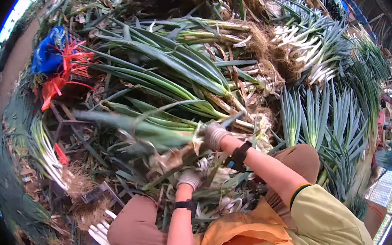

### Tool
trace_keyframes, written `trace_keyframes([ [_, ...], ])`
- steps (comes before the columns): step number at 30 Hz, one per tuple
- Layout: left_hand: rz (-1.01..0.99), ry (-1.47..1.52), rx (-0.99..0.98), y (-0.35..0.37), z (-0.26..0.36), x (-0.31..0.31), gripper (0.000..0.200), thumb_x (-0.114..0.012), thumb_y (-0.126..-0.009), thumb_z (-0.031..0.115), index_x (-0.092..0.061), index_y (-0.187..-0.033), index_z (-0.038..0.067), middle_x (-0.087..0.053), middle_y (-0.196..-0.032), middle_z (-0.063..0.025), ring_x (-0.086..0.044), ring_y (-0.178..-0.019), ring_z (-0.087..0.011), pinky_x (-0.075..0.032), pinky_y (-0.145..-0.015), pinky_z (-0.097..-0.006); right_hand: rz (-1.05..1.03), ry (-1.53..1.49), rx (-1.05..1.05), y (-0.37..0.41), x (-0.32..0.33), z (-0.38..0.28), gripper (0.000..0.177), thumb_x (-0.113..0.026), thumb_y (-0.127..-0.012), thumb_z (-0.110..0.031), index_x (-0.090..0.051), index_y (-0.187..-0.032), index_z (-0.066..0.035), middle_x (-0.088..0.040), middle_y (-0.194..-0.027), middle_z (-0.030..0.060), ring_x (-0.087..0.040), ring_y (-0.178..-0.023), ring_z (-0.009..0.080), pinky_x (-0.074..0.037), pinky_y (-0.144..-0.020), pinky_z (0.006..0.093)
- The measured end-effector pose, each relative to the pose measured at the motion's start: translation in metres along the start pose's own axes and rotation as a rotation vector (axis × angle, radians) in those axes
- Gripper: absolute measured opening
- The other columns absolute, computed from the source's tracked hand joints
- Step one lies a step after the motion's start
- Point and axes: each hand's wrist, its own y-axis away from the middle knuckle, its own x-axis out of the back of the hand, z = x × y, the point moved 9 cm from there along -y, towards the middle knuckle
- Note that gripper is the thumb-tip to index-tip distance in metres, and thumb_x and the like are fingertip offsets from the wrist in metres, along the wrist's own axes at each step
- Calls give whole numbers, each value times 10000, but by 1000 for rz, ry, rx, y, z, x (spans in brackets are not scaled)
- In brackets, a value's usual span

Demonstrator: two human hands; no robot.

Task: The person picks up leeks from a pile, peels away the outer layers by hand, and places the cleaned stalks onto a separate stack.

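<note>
My right hand [214, 136], in a pale knit glove, is closed round the base of a green onion [157, 134]. The long green leaves of that onion stretch left and are smeared by motion. Dry, papery outer leaves [169, 160] hang below it, between my two hands. My left hand [189, 179], also gloved, sits lower among loose peelings, and its fingers are hidden by them. Just beyond my hands lies a heap of unpeeled green onions [177, 72], their brown roots toward the right.
Peeled white-stemmed onions [302, 53] are stacked at the back right, with green bunches [323, 119] beside my right knee. At left are a blue bag [49, 49], red ties [66, 71] and a rooted bunch [48, 155]. Loose leaves and peelings cover the ground around my legs.
</note>
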Motion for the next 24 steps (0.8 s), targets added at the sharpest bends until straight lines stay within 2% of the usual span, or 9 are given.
trace_keyframes([
  [2, 140, -116, 35, 27, 24, 82, 374, -478, -806, 348, -608, -959, 33, -584, -997, -176, -570, -883, -318, -451, -769, -386, 101, -193, 207, 5, 48, -43, 472, -733, -589, -298, -611, -986, -75, -635, -869, 117, -600, -772, 214, -473, -723, 306],
  [6, 467, 1071, -671, 85, 62, 198, 455, -548, -806, 394, -501, -1093, 44, -548, -1035, -87, -540, -916, -191, -437, -778, -342, 231, -535, 424, 70, 135, -129, 291, -660, -709, -139, -602, -968, -22, -610, -739, -26, -464, -651, 52, -439, -608, 256],
  [8, 154, 1741, -733, 160, 128, 242, 477, -549, -819, 363, -423, -1175, 71, -508, -1101, -48, -524, -940, -204, -424, -803, -362, 294, -573, 573, 96, 155, -169, 242, -611, -744, -128, -601, -964, -28, -609, -699, 3, -459, -624, 60, -434, -579, 264],
  [12, 816, 737, -778, 206, 128, 279, 279, -532, -830, 195, -496, -1062, 45, -544, -983, -95, -560, -833, -202, -473, -689, -299, 680, -340, 560, 157, 191, -183, 166, -525, -775, -100, -600, -904, -29, -578, -642, 77, -465, -580, 85, -427, -547, 263],
  [13, 369, 1531, -708, 192, 128, 262, 350, -540, -823, 283, -485, -1076, 48, -594, -904, -91, -581, -779, -190, -486, -684, -303, 672, -441, 496, 162, 185, -167, 195, -588, -729, -107, -594, -922, -80, -604, -771, 155, -560, -618, 251, -445, -580, 318],
  [15, 514, 1646, -633, 195, 115, 252, 304, -516, -829, 262, -493, -1028, 33, -594, -801, -111, -560, -588, -184, -473, -513, -275, 651, -837, 444, 153, 144, -107, 213, -585, -751, -119, -590, -962, -87, -620, -772, 94, -543, -663, 94, -439, -573, 300],
  [19, 377, 1849, -552, 195, 94, 220, 292, -488, -845, 301, -498, -991, 48, -568, -724, -90, -506, -488, -164, -444, -446, -258, 203, -114, -92, 189, 12, -11, 357, -533, -770, -373, -577, -1001, -105, -601, -927, 172, -587, -798, 295, -449, -659, 374],
  [21, 363, 1923, -575, 222, 104, 218, 285, -475, -852, 311, -500, -985, 60, -557, -709, -83, -502, -490, -161, -436, -440, -256, 1, 214, -74, 184, -59, 23, 447, -634, -685, -384, -580, -993, -64, -604, -937, 160, -577, -815, 249, -444, -742, 335],
  [24, 299, 2016, -646, 257, 123, 216, 269, -458, -849, 322, -549, -873, 70, -566, -669, -68, -496, -464, -134, -429, -418, -260, 60, -750, 587, 264, -58, -59, 441, -579, -811, -176, -437, -1207, -42, -587, -1003, 64, -553, -828, 148, -453, -753, 287],
])
